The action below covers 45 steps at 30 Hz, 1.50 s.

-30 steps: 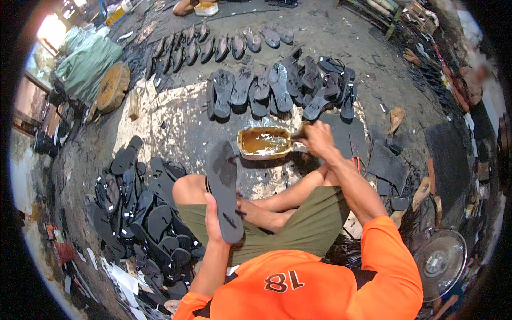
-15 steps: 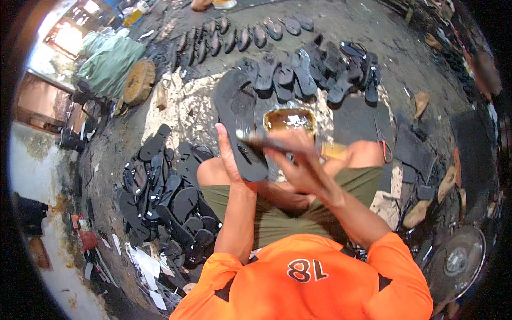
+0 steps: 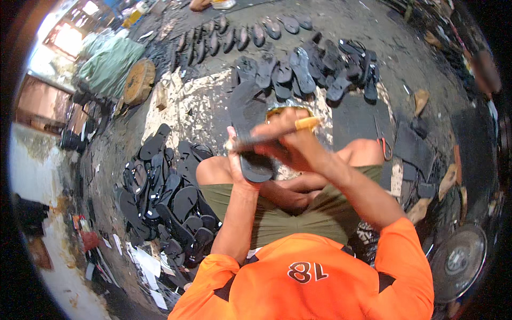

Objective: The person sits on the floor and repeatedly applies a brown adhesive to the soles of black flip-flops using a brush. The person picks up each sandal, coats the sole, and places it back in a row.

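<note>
My left hand [image 3: 238,162] is closed round the near part of a black slipper sole [image 3: 246,106], which stands tilted above my lap with its far end pointing away from me. A long dark tool with a yellow end [image 3: 306,123] is gripped in my right hand [image 3: 285,133]. Its dark end lies across the sole close to my left fingers, and motion blur hides its exact kind. Partly covered by my right hand is a tray of shiny brownish liquid [image 3: 288,110].
Black slippers [image 3: 303,72] lie ahead, with rows of more [image 3: 229,40] behind. Another heap of slippers [image 3: 170,186] is at my left. Red-handled scissors [image 3: 385,149] and a dark sheet [image 3: 356,125] are right of the tray. A round metal disc [image 3: 457,261] stands lower right.
My right hand has moved slightly up and left, carrying the tool across the sole. The sole has shifted a little right and tilted in my left hand.
</note>
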Tool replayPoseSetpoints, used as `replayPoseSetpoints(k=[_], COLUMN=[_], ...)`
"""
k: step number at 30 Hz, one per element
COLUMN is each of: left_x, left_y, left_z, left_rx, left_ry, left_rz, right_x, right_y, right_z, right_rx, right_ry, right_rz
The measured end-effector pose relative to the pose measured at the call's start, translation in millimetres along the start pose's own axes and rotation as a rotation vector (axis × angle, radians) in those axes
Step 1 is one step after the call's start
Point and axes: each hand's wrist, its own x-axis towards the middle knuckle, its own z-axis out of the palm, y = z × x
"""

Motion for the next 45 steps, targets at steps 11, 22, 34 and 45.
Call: replayPoseSetpoints(k=[11, 22, 34, 45], left_x=[188, 128, -77, -110], left_y=[22, 251, 219, 209], left_z=[-41, -134, -305, -57], left_rx=[0.555, 1.658, 2.075, 1.779], left_ry=[0.099, 0.703, 1.122, 0.601], left_rz=[-0.034, 0.475, 0.169, 0.631], right_x=[-42, -115, -54, -57], right_y=[-2, 71, 129, 149], right_z=[-40, -95, 48, 60], right_rx=[0.522, 0.081, 0.018, -0.137], right_ry=[0.168, 0.398, -0.264, 0.171], right_rz=[0.799, 1.424, 0.968, 0.61])
